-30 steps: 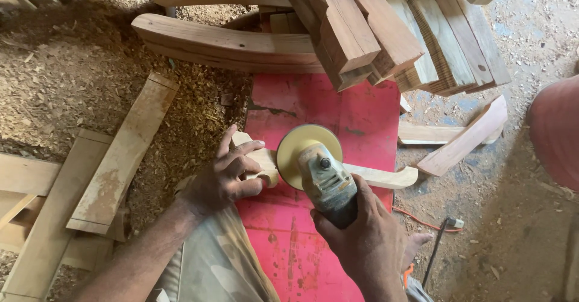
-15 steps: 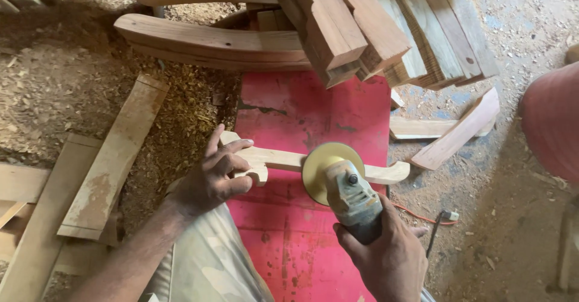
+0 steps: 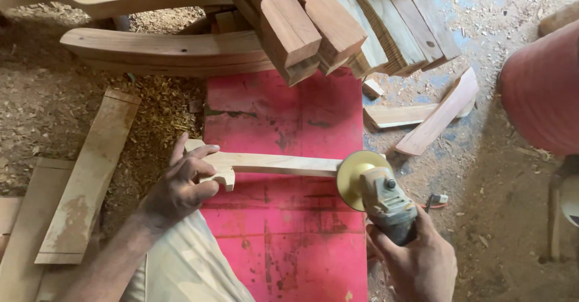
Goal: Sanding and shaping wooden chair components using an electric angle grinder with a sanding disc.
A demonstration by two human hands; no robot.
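open red worktop lies between the left hand fingers and the right hand, bare below the wooden piece. beyond the fingers, more bare red, then the stacked timber overhangs and blocks. the sanding disc closes the right end. left of the fingers, planks lie on sawdust.

Far end of the pale shaped wooden piece: covered by the yellow sanding disc of the grey angle grinder. Near end: partly hidden under the left hand. Right hand: cut off by the bottom edge. Stacked reddish timber lengths: cut off by the top edge. Rounded red object: cut off at right, kind not determinable.
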